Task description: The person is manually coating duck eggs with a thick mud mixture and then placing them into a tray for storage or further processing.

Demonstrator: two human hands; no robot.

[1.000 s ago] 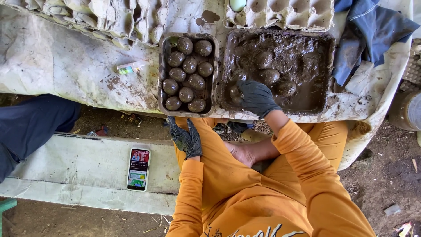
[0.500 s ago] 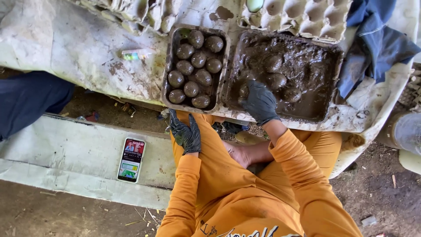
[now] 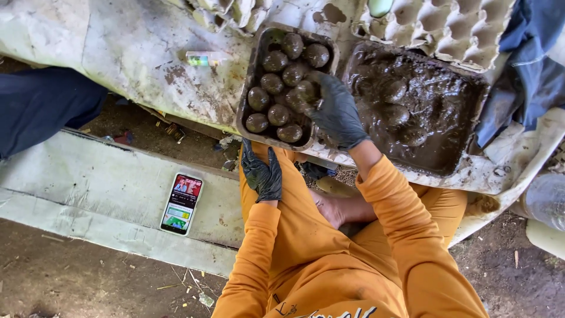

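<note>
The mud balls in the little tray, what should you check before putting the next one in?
1. Room in the small tray: cannot tell; the mud-coated balls nearly fill it, and the right hand hides one corner.
2. Right hand over the tray: ok, its gloved fingers reach in at the tray's right side.
3. Ball held in that hand: cannot tell, the palm faces down.
4. More balls ready: ok, several lumps sit in the big mud tray.
5. Left hand free: ok, open, resting on the lap, holding nothing.
6. Phone away from the mud: ok, it lies on the bench, apart from both trays.
</note>
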